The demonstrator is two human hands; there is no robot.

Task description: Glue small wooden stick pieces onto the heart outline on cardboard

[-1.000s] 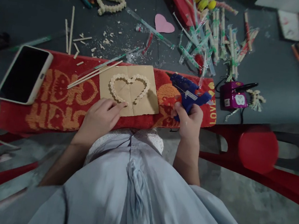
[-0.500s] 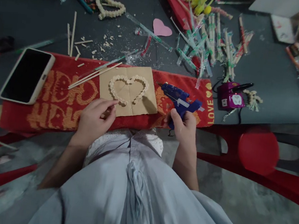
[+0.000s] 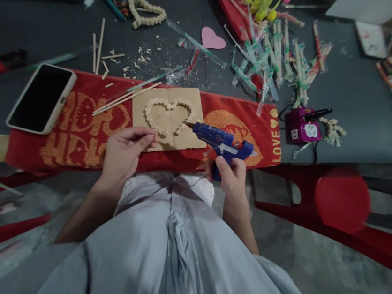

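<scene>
A brown paper sheet (image 3: 197, 101) with a fold down its middle lies on the red towel. On it sits a heart outline (image 3: 148, 115) built of small pale stick pieces, with a gap near its bottom point. My left hand (image 3: 124, 150) is at the paper's lower left corner, thumb and forefinger pinched together beside the outline's lower left end. Whatever is in that pinch is too small to make out. My right hand (image 3: 230, 174) grips the handle of a blue hot glue gun (image 3: 213, 136), its nozzle pointing left over the outline's lower right side.
Thin wooden sticks (image 3: 123, 100) lie left of the paper, beside a phone (image 3: 42, 99) on the towel (image 3: 75, 150). Behind are cut stick bits (image 3: 142, 58), another pale heart frame (image 3: 145, 14), a pink heart (image 3: 212, 39) and wrapped sticks (image 3: 278, 48). A purple device (image 3: 302, 126) stands right.
The glue gun in my right hand has moved left, bringing its nozzle over the paper. My left thumb and forefinger have closed into a pinch, slightly right of before.
</scene>
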